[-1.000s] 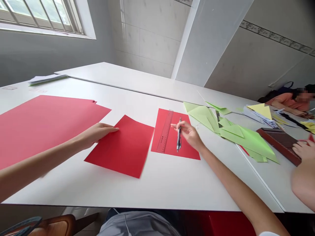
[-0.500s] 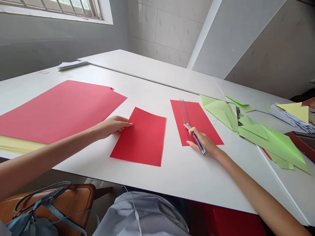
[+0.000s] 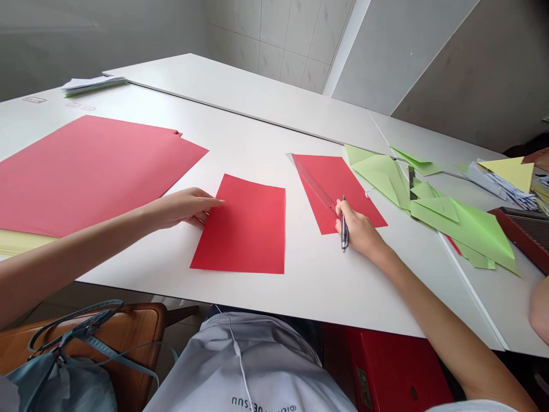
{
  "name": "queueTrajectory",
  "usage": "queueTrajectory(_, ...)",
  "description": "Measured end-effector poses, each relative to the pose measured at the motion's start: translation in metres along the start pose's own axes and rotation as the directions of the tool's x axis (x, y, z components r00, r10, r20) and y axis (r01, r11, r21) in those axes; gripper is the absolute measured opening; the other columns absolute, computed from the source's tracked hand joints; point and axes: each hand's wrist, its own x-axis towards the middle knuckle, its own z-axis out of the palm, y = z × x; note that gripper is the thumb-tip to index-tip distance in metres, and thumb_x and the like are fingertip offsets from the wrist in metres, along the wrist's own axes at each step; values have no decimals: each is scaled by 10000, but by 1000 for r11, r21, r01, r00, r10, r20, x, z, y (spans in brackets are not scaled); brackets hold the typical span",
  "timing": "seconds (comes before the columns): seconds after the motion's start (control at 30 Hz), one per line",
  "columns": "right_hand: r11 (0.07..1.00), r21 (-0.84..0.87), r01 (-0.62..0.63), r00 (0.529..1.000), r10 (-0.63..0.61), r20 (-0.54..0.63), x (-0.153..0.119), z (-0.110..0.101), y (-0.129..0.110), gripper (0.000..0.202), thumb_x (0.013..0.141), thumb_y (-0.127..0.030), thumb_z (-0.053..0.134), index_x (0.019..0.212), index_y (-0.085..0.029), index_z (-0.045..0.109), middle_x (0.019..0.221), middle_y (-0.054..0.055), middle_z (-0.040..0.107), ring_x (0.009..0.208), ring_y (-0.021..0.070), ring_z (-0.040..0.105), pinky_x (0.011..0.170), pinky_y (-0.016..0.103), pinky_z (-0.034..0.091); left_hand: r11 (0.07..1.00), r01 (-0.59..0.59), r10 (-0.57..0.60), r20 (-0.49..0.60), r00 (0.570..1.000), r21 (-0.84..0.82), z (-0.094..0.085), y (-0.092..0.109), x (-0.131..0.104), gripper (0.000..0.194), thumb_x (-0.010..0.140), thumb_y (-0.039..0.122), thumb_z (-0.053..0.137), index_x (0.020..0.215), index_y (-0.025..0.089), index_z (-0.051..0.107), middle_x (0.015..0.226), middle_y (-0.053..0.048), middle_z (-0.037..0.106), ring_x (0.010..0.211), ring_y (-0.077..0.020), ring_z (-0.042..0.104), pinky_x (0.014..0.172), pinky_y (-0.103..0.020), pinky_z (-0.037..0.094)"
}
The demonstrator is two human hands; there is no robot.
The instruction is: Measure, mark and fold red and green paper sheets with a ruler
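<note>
My left hand [image 3: 189, 207] pinches the left edge of a red paper sheet [image 3: 249, 229] between thumb and fingers; the sheet lies near the table's front edge. To the right, a second red sheet [image 3: 343, 180] is partly under a clear ruler [image 3: 313, 184] set slantwise across its left side. The ruler's far end sticks out past the sheet's top left corner. My right hand [image 3: 362, 229] is closed around a dark and silver pen [image 3: 344, 233], its fingers also at the ruler's near end. Whether they grip the ruler or just touch it is unclear.
Large red sheets [image 3: 94, 171] over yellow paper [image 3: 26, 241] cover the table's left. Light green paper pieces [image 3: 467, 226] lie at right, near a paper pile [image 3: 497, 180] and a dark red-edged object [image 3: 518, 232]. Another person's arm [image 3: 540, 312] shows at the right edge.
The ruler has turned, its far end swinging left beyond the second sheet's corner. My right hand has shifted with it, and the pen points more upright. My left hand keeps its pinch.
</note>
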Motion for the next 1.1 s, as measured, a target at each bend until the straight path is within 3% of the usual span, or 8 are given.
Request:
queueTrajectory(0.2,996,-85,-4,1000,5,11,11,-10,-1,214,736,-133,403,896,-274,382,592,-50,543,497,180,524,461,250,307,996,16,-20,44,999,85,-1,4,-2,432,614,602,721,749,193,761,896,-140,752,748,-319,724,681,-388,617)
queueTrajectory(0.33,992,-113,60,998,-62,-15,6,-6,-2,68,837,-252,450,838,-272,385,630,-25,559,495,197,531,481,285,327,987,6,-12,37,999,163,0,3,-10,424,695,610,621,680,198,720,788,-121,742,682,-295,718,656,-394,609)
queueTrajectory(0.43,987,-108,123,990,-129,-49,-8,0,-3,123,934,-363,413,858,-266,412,828,47,653,690,253,653,566,332,446,955,-15,3,41,999,295,-2,0,-18,508,773,627,513,589,184,681,680,-125,710,584,-277,687,580,-400,579)
queueTrajectory(0.53,973,-95,213,973,-219,-68,-25,5,-2,136,974,-363,391,911,-260,452,955,92,690,941,302,699,778,411,534,874,-123,164,-47,985,469,0,4,-19,533,842,594,451,565,189,658,585,-106,654,551,-261,652,593,-406,546)
queueTrajectory(0.63,983,-42,177,980,-180,-88,-35,9,1,80,976,-329,419,924,-271,440,1124,112,710,1093,312,693,770,402,568,712,-333,474,-72,878,618,16,23,-7,403,902,472,433,839,194,718,838,-111,719,890,-293,688,853,-442,520)
queueTrajectory(0.73,996,37,80,992,-75,-101,-38,11,3,91,961,-309,456,905,-279,390,1276,129,671,1250,312,611,791,383,577,468,-593,676,166,718,655,51,51,18,397,923,371,453,1224,198,646,1321,-85,629,1257,-268,550,1096,-419,387)
queueTrajectory(0.9,998,57,33,998,-30,-48,-54,4,-1,125,967,-326,466,900,-284,369,1397,152,595,1358,312,501,899,436,558,158,-838,709,530,464,522,114,67,53,472,977,320,412,1433,226,493,1497,-16,487,1398,-181,431,1195,-310,278)
queueTrajectory(1.1,998,65,-9,999,12,-36,-108,-1,-3,198,999,-404,451,890,-286,335,1492,159,500,1435,283,396,1022,494,502,28,-866,741,571,354,499,135,51,66,508,1018,364,331,1491,196,409,1546,-52,411,1449,-214,359,1234,-370,211)
